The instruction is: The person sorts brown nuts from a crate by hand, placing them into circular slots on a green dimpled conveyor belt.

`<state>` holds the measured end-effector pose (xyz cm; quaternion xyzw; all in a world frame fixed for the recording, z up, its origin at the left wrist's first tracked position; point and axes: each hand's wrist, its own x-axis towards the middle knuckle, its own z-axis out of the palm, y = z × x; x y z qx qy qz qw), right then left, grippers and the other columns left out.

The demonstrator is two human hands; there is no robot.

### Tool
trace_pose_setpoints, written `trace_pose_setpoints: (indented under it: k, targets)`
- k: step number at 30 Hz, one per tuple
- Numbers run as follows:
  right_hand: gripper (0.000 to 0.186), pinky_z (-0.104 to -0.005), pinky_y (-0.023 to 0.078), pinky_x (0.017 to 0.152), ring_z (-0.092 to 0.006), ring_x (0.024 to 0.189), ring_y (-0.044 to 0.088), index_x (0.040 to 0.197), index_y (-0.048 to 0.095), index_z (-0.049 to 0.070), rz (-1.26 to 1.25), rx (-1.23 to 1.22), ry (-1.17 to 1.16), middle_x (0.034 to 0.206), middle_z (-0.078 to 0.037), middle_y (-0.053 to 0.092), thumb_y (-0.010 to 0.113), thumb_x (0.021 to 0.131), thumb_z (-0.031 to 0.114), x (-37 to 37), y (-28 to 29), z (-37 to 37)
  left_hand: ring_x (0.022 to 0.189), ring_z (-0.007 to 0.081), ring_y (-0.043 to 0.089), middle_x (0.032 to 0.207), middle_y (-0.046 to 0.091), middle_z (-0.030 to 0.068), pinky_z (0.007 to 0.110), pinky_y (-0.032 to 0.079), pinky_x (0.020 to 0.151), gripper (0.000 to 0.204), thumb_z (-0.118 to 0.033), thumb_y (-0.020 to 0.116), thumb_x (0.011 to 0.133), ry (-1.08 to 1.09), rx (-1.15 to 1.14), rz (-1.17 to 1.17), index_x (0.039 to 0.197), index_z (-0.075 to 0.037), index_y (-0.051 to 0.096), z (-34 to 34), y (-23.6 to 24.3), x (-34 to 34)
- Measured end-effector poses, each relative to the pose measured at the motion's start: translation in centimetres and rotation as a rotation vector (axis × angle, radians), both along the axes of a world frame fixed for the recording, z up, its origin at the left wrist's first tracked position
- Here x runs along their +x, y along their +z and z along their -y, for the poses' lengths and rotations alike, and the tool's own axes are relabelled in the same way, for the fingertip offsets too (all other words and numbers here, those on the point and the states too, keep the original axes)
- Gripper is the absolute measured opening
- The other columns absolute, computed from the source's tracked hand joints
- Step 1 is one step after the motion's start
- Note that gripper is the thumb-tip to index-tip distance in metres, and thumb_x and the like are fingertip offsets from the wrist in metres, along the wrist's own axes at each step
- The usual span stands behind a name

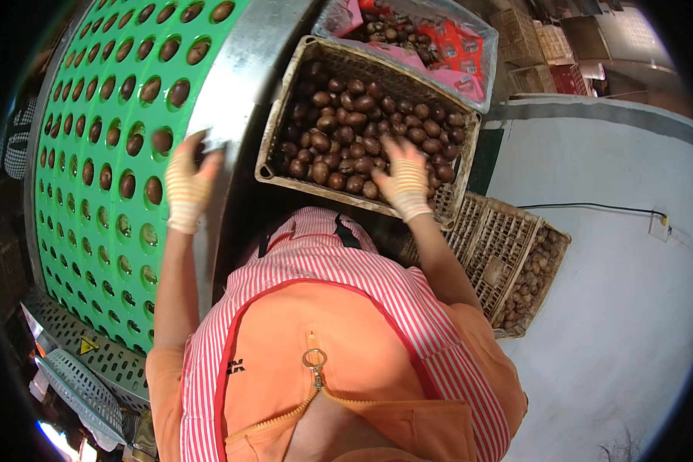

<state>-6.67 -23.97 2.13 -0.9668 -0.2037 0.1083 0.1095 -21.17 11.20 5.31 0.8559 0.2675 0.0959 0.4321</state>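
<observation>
Where nuts (362, 123) fill basket (281, 115) — red-pink bag (454, 54) behind

Both hands wear pale knit gloves with thin stripes, left hand (186, 189), right hand (403, 183). Red-and-white striped apron with red trim (316, 254) over an orange zip-front top with metal ring pull (313, 359).

Single head-worn fisheye view, steeply downward, close above the crate (285, 115) and perforated drum (92, 254).

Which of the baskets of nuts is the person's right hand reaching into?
The big basket beside the green drum. The right hand lies on its nuts; the other basket sits lower and untouched.
</observation>
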Motion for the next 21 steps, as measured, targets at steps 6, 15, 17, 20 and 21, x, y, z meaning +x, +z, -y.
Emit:
trace_pose_setpoints:
  k: [6,15,17,20,21]
  targets:
    - [0.089,-0.0459,0.04,0.107,-0.0388,0.13,0.043,0.151,0.032,0.019,-0.456,-0.002,-0.162,0.148,-0.017,0.039,0.074,0.075,0.036,4.3,-4.0,7.5,0.13,0.0362,0.047,0.141,0.046,0.0251,0.039,0.039,0.107,0.09,-0.029,0.079,0.074,-0.827,-0.019,-0.317,0.147,-0.004,0.034,13.6,-2.8,10.4]
    - [0.065,-0.0405,0.046,0.1,-0.0343,0.116,0.059,0.14,0.051,0.023,-0.626,0.149,-0.099,0.128,-0.019,0.061,0.066,0.08,0.043,5.8,-6.1,5.4,0.133,0.0412,0.041,0.151,0.029,0.0188,0.048,0.042,0.106,0.116,-0.045,0.087,0.063,-0.896,0.217,-0.951,0.155,-0.023,0.019,16.8,-6.8,15.3]
    - [0.064,-0.041,0.045,0.101,-0.0351,0.118,0.058,0.139,0.053,0.023,-0.672,0.072,-0.091,0.131,-0.019,0.059,0.065,0.08,0.045,5.3,-5.0,3.6,0.133,0.0414,0.042,0.151,0.03,0.0192,0.048,0.042,0.106,0.116,-0.046,0.087,0.064,-0.913,0.199,-0.941,0.155,-0.023,0.019,16.4,-6.6,14.5]
    - [0.068,-0.0415,0.043,0.103,-0.0359,0.121,0.055,0.141,0.05,0.024,-0.715,0.015,0.015,0.135,-0.021,0.056,0.064,0.08,0.049,6.9,-5.8,3.0,0.13,0.0423,0.044,0.146,0.037,0.0215,0.048,0.042,0.105,0.112,-0.05,0.083,0.067,-0.922,0.178,-0.9,0.154,-0.019,0.021,16.3,-6.1,12.6]
    - [0.07,-0.0417,0.043,0.103,-0.0364,0.122,0.054,0.143,0.048,0.024,-0.72,-0.006,0.091,0.136,-0.021,0.055,0.064,0.08,0.051,7.3,-6.9,3.1,0.129,0.0426,0.046,0.144,0.04,0.0223,0.047,0.042,0.105,0.111,-0.052,0.082,0.067,-0.89,0.198,-0.911,0.154,-0.019,0.022,16.4,-6.4,12.2]
